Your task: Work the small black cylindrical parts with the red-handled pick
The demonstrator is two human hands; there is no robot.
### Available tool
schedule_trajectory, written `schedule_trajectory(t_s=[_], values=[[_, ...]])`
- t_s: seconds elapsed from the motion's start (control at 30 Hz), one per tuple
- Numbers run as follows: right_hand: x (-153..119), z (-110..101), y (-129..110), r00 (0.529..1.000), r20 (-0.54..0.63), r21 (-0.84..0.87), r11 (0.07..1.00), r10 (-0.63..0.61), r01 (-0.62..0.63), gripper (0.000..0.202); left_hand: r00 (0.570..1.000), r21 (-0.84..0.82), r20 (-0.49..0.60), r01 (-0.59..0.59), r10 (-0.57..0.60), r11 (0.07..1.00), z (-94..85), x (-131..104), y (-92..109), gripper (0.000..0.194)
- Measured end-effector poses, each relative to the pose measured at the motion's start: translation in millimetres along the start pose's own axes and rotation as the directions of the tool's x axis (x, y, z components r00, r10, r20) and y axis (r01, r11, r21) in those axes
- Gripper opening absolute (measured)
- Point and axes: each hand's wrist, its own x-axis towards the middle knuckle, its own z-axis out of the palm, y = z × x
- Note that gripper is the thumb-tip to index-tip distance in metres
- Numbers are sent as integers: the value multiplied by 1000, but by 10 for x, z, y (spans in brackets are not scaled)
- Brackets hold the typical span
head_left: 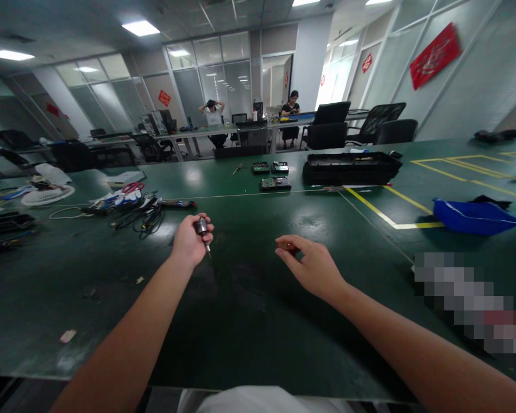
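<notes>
My left hand is closed around a dark metal cylinder. Below the fingers a thin shaft with a pale section points down toward the green tabletop; its exact kind is unclear. To the right, my right hand hovers over the table with thumb and fingers curled together. A small brownish thing shows between those fingers, too small to name. Beyond the hands lie three small units with green circuit boards, the nearest one in front of a left one and a right one.
A long black open housing stands at the back right. Farther right is a blue bin beside yellow tape lines. Tangled black cables, a pen-like tool and a white fan grille lie left. Two people sit at far desks.
</notes>
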Motion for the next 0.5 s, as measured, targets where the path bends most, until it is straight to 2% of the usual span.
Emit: schedule_trajectory(t_s=[0.1, 0.23, 0.37, 0.5], values=[[0, 4, 16, 1000, -8, -6, 1000, -4, 4, 21, 993, -71, -95, -75, 68, 995, -172, 14, 345, 7], [11, 1, 10, 1000, -8, -3, 1000, 6, -6, 20, 971, -24, -149, -192, 186, 981, -508, -16, 702, 9], [21, -14, -14, 1000, -8, 1, 1000, 14, -14, 20, 898, 171, -286, -296, 334, 940, -857, -87, 987, 25], [23, -31, -36, 1000, 10, 12, 1000, 17, -17, 21, 782, 302, -433, -344, 449, 889, -1241, -182, 1217, 32]])
